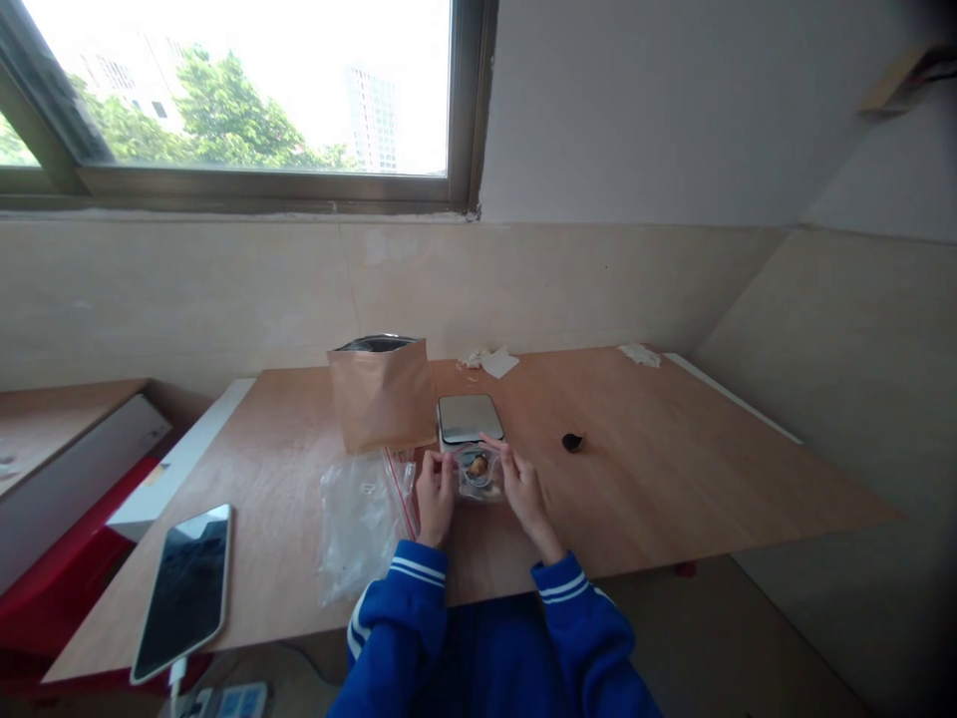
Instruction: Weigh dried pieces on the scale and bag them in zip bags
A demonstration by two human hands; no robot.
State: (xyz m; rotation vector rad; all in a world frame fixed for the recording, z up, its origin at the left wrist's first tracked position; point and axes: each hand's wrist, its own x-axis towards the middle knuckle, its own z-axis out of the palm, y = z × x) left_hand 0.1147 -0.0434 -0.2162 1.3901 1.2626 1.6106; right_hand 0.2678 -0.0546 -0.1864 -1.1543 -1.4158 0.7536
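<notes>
My left hand and my right hand both pinch the top of a small clear zip bag with something brown inside, holding it just above the wooden table. Right behind the bag sits a small digital scale with a shiny steel top. A brown paper pouch with an open top stands upright to the left of the scale. A pile of empty clear zip bags lies flat on the table beside my left hand.
A phone on a charging cable lies face up at the table's front left. A small dark object rests right of the scale. Crumpled white paper and another scrap lie near the wall. A white box borders the left edge.
</notes>
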